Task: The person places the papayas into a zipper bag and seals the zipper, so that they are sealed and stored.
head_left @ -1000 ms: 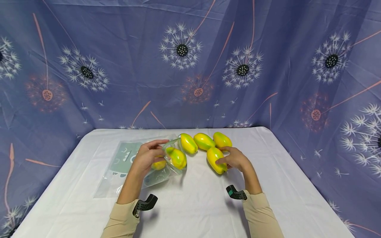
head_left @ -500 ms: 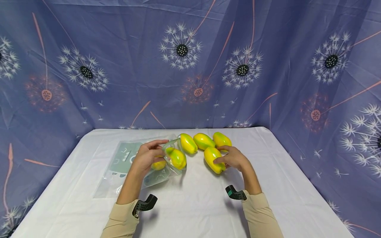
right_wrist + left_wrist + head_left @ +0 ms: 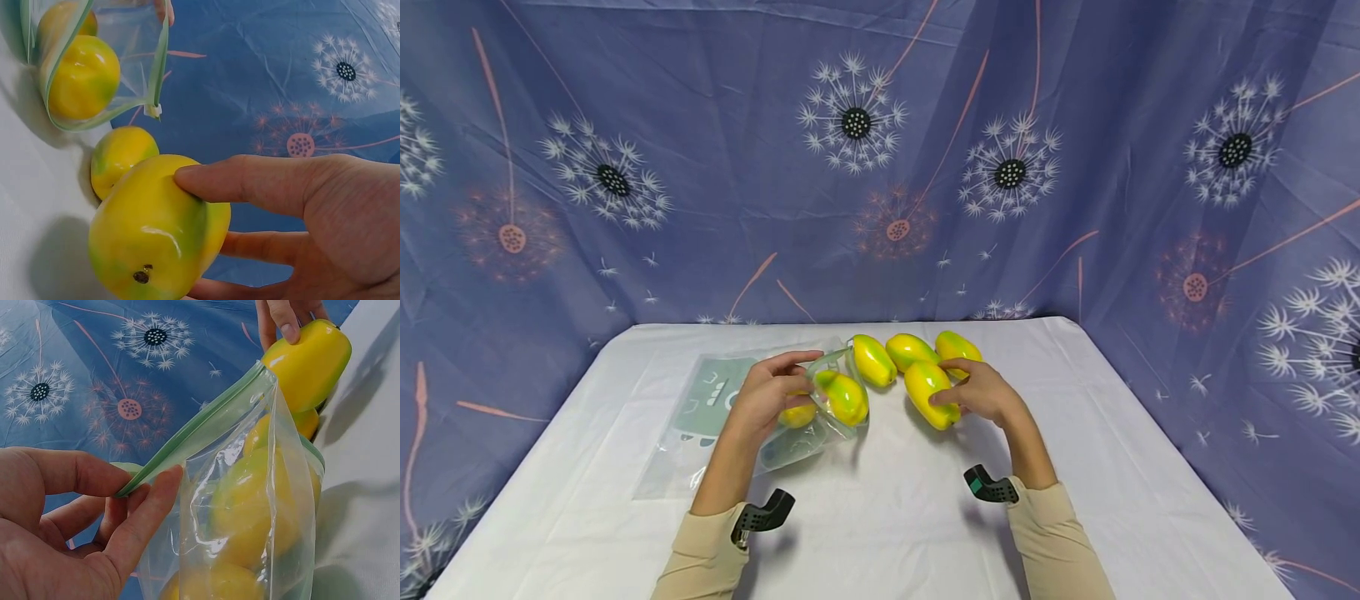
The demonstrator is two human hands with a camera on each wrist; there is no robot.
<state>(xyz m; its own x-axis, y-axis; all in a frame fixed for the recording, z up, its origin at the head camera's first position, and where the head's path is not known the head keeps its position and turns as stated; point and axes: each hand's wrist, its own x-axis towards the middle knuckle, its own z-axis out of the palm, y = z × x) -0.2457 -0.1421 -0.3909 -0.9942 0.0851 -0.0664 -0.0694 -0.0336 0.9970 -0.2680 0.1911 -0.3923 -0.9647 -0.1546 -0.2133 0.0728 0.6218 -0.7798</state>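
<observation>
My left hand (image 3: 766, 398) pinches the green zip edge of a clear zip-lock bag (image 3: 206, 434) between thumb and fingers. The bag's mouth gapes toward the right, and two yellow-green papayas lie inside; the nearer papaya (image 3: 84, 78) sits close to the opening. My right hand (image 3: 987, 392) holds another papaya (image 3: 929, 395) with its thumb on one side and fingers on the other. That papaya is tilted, to the right of the bag's mouth and apart from it. In the right wrist view its dark stem end (image 3: 142, 274) faces the camera.
Behind the hands, three more papayas stand in a row: a left papaya (image 3: 874, 362), a middle papaya (image 3: 910, 352) and a right papaya (image 3: 958, 350). Under the left hand lies flat plastic with a green cartoon print (image 3: 711, 396). A white cloth covers the table (image 3: 880, 533).
My right hand has shifted left and slightly away from me, carrying the papaya closer to the bag. The left hand and the bag have hardly moved.
</observation>
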